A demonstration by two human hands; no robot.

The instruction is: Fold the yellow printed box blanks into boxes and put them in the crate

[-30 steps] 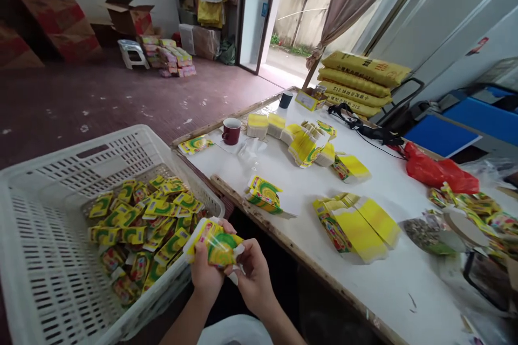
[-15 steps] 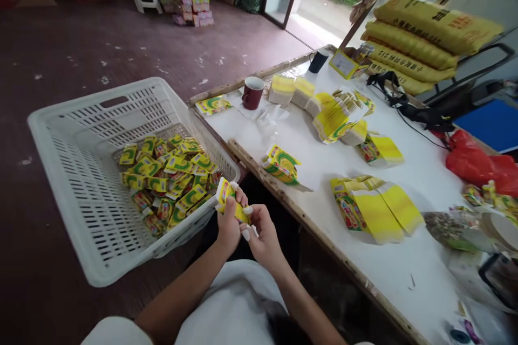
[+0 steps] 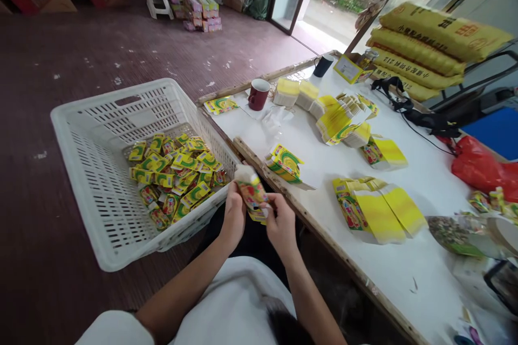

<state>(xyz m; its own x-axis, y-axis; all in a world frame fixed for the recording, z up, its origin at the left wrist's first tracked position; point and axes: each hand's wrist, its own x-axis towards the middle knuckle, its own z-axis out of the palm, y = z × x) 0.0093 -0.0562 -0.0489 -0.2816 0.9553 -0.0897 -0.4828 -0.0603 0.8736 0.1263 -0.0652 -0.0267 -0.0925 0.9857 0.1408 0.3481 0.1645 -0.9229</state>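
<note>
Between my hands, above my lap, is a small printed carton [image 3: 251, 190] in yellow, red and green, its pale end flap sticking up; it is slightly blurred. My left hand [image 3: 233, 214] grips its left side, fingers partly hidden behind it. My right hand [image 3: 280, 221] pinches the lower right edge. To the left stands a white plastic crate [image 3: 101, 250] with many filled-looking yellow-green cartons [image 3: 178, 178] heaped inside. Close to the table's near edge lies a stack of flattened cartons [image 3: 285, 163].
The white table [image 3: 399, 275] has a wooden rim on my right. On it are a maroon mug [image 3: 259, 95], a dark mug [image 3: 322, 66], bundles of flat cartons [image 3: 380, 210] and a red plastic bag [image 3: 483, 164]. Yellow sacks [image 3: 441, 32] are piled behind.
The carton has been turned, from its yellow face to its red printed side with the pale flap upward. My hands have moved slightly right and apart; the view has shifted a little.
</note>
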